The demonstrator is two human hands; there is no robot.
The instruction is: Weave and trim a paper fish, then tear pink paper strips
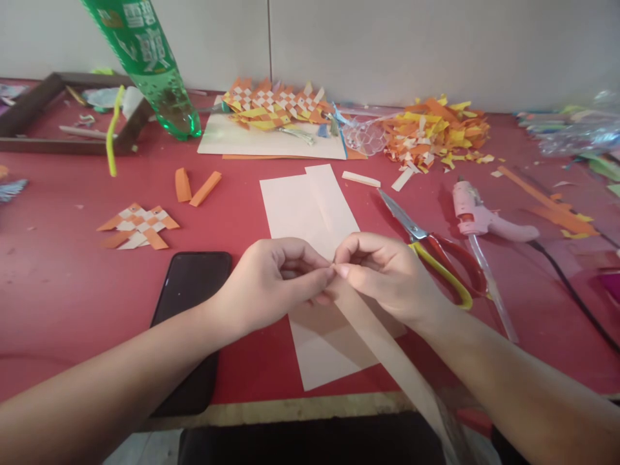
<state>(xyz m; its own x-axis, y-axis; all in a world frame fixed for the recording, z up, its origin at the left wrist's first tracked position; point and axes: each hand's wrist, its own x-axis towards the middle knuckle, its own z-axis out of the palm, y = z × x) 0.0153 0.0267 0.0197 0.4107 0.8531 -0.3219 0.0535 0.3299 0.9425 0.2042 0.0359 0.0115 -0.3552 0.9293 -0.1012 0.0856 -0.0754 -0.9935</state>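
A long white paper strip (382,342) runs from above the hands down past the table's front edge at the lower right. My left hand (271,278) is closed, thumb and fingers pinching the strip near its middle. Right beside it, the fingertips of my right hand (387,274) pinch the strip too, so the two hands touch. The exact spot between the fingertips is hidden. Beneath lies a white paper sheet (320,355), partly covered by the strip and hands. Scissors (426,248) with red and yellow handles rest to the right of my right hand.
A phone (194,290) lies under my left forearm. Woven paper fish (140,226), orange strips (206,188), a green bottle (157,84), a wooden frame (29,145) and a pile of folded paper pieces (436,132) surround the sheet. A pink glue gun (484,216) trails its cord rightward.
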